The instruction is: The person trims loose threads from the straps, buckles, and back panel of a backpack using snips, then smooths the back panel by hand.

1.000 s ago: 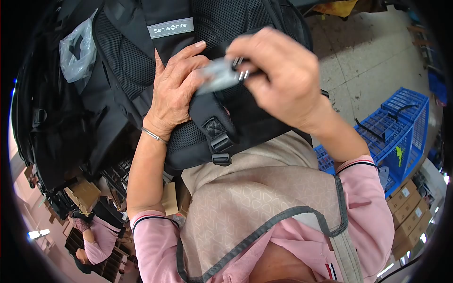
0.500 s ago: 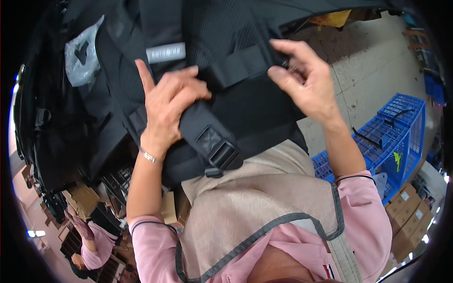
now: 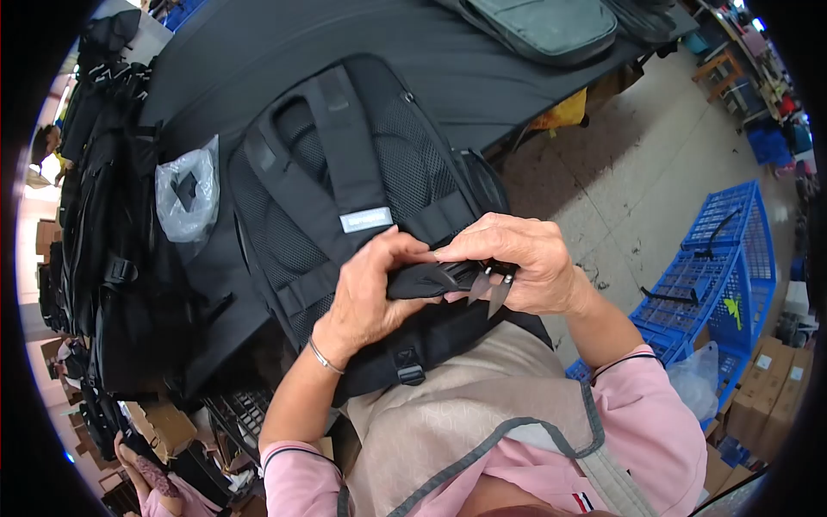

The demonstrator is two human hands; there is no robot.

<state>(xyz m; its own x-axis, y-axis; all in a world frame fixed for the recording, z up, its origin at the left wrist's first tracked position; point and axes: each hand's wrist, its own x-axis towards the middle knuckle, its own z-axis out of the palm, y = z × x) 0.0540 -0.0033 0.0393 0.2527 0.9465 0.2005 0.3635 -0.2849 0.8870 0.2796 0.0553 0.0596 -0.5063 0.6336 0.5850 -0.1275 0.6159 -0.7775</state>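
Note:
A black backpack (image 3: 394,129) lies with its mesh back and shoulder straps up on a black-covered table. My left hand (image 3: 366,289) is closed on the lower end of a strap (image 3: 422,280), just below the light label (image 3: 366,221). Against the same strap end, my right hand (image 3: 521,263) is closed, with small metal snips (image 3: 498,291) held in its palm, blades pointing down. The fingertips of both hands nearly meet. Below them, a black buckle (image 3: 410,369) hangs at the backpack's lower edge.
A clear plastic bag (image 3: 187,194) lies left of the backpack. More black bags (image 3: 116,250) are piled at the left, and a grey-green bag (image 3: 551,26) lies at the back. Blue crates (image 3: 702,276) and cartons (image 3: 762,388) stand at the right. Another person (image 3: 164,482) is at lower left.
The view has pulled back, showing more of the table. My left hand has taken hold of the strap end, and my right hand has come in from the right to meet it.

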